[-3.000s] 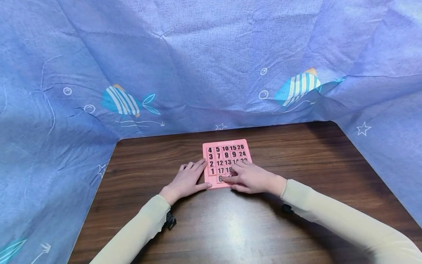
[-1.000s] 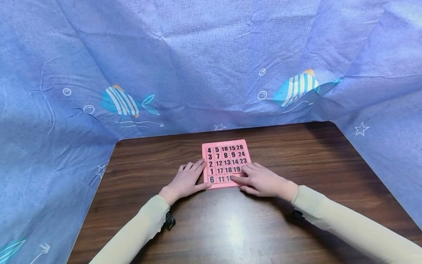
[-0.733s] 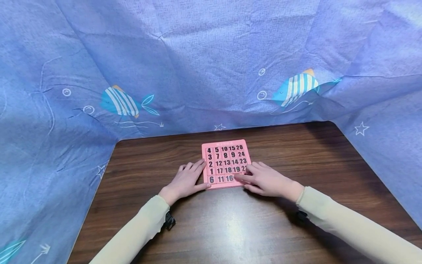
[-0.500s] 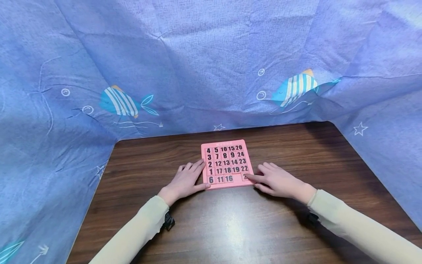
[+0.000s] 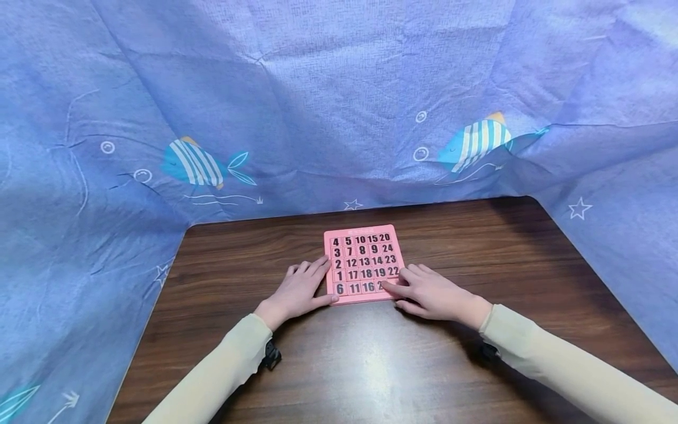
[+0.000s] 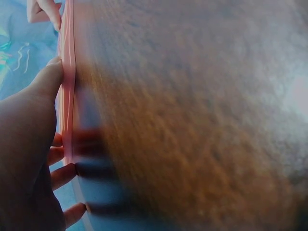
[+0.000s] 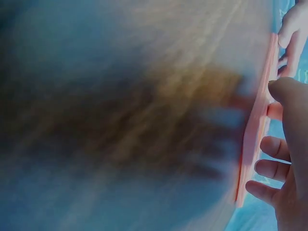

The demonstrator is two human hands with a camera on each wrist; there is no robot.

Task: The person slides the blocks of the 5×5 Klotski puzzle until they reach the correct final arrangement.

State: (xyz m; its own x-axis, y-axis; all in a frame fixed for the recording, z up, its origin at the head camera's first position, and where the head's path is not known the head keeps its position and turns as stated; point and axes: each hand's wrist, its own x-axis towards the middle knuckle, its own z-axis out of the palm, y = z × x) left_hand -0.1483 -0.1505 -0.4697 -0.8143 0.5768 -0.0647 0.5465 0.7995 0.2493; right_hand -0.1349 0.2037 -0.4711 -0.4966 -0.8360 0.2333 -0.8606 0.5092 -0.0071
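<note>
Fingers extended, gripping nothing, like the left hand's [image 5: 296, 290], the right hand [image 5: 433, 294] slid a square pink tile [image 5: 379, 287] towards nine o'clock, apparently freeing the rectangular pink board's [image 5: 352, 300] five-o'clock cell.

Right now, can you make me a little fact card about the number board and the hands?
Board: pink number board, flat on the brown wooden table
Top row: 4, 5, 10, 15, 20
Bottom row: 6, 11, 16, then a partly covered tile
Left hand: rests at the board's left edge
Right hand: index finger on the partly covered tile
Behind: blue cloth with striped fish
</note>
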